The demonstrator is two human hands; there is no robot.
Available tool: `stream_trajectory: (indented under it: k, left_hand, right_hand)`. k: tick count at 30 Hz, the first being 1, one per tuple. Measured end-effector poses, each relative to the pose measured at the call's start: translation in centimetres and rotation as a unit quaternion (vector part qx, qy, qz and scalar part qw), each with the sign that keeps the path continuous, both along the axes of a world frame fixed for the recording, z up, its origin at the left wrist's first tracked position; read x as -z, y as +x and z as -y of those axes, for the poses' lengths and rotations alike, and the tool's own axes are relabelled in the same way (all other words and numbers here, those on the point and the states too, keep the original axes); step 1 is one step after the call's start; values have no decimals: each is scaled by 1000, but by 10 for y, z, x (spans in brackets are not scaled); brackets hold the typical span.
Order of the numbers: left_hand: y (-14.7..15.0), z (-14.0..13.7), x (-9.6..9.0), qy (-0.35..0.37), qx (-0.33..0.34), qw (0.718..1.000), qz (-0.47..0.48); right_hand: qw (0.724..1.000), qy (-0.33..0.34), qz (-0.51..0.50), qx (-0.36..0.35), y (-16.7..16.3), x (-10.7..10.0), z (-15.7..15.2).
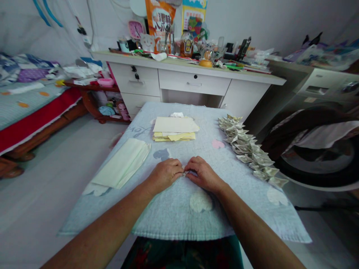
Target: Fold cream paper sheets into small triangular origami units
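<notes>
Through my feed, the left hand [168,172] and right hand [204,175] both pinch a small pale piece [184,174], probably paper, between them, low over the bench [174,215]. I judge this a folding step, calling for steady fingertip pressure. Beyond lies a paper stack [175,125]; leftward, loose sheets [120,164]; rightward, folded shapes [246,145].

The left forearm [120,220] and right forearm [249,216] angle inward. The left hand [169,172] and right hand [202,173] nearly meet, fingers [176,163] curled, tips pinching.
</notes>
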State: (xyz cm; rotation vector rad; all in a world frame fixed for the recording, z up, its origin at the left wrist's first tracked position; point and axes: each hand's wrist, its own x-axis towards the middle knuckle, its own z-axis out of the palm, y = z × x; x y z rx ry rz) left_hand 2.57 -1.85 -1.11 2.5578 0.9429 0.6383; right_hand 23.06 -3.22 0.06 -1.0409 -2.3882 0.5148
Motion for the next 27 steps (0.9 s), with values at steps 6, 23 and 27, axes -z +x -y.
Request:
stream_trajectory:
  k: [6, 23, 27]
  left_hand:
    - [1, 1, -2, -5, -13, 1000, -8]
    - [0, -1, -3, -15, -20, 999, -20]
    - [1, -1, -3, -25, -24, 999, -18]
  right_hand:
    - [1000, 6, 3, 0, -2, -2, 1]
    - [999, 22, 45, 20, -7, -1, 3]
    - [998, 14, 45, 28, -8, 0, 2]
